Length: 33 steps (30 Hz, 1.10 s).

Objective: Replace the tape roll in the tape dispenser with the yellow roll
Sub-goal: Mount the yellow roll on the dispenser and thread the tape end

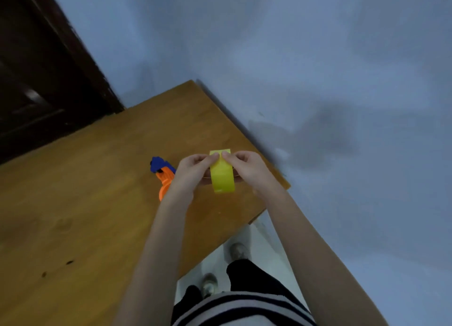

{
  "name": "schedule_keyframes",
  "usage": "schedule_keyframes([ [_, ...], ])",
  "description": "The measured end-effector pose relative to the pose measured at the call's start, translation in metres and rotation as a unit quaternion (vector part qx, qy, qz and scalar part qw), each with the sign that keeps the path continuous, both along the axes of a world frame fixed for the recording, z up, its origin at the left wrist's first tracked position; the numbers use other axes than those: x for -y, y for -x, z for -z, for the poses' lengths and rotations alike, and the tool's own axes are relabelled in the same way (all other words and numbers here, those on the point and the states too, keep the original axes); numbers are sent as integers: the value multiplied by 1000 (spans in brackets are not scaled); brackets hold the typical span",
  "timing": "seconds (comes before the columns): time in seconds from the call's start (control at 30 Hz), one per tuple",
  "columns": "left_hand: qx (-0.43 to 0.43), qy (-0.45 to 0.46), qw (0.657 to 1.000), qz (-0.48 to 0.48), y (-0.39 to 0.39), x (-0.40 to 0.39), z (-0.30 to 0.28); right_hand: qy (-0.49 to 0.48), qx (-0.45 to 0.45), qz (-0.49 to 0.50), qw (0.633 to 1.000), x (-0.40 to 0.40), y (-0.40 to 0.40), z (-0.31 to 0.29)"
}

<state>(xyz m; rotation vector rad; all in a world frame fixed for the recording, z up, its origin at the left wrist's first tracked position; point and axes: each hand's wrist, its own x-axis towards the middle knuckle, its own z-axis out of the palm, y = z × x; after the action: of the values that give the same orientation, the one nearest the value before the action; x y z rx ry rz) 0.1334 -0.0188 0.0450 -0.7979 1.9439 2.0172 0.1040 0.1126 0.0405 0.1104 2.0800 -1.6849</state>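
The scene is dim, with a cool bluish cast over the wall (pixel 318 44). Light is soft and diffuse; its source cannot be told. A broad, blurry shadow (pixel 327 139) lies on the wall beyond the desk's (pixel 85 178) far right edge. The dark wooden panel (pixel 31 68) at upper left is nearly black, with one faint glint. The whole frame is soft and smeared, and fine detail is lost everywhere. The yellow roll (pixel 222 176) is the brightest, most saturated patch, and the hands (pixel 193 171) beside it lack sharp outlines. Wide-angle distortion tilts the view and stretches the forearms toward the bottom edge.
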Motion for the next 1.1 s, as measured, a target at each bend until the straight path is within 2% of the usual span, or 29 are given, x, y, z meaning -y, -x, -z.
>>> schedule_keyframes([
  [0.2,-22,-12,995,-100,5,0,-3,85,34,-143,986,-5,35,2],
  [0.37,-9,5,988,-156,-10,11,1,60,36,-239,968,9,45,8],
  [0.7,-57,15,988,-145,-36,46,-2,69,35,-243,967,53,32,4],
  [1.1,-64,16,983,-169,-48,77,2,70,25,-259,963,80,15,-2],
])
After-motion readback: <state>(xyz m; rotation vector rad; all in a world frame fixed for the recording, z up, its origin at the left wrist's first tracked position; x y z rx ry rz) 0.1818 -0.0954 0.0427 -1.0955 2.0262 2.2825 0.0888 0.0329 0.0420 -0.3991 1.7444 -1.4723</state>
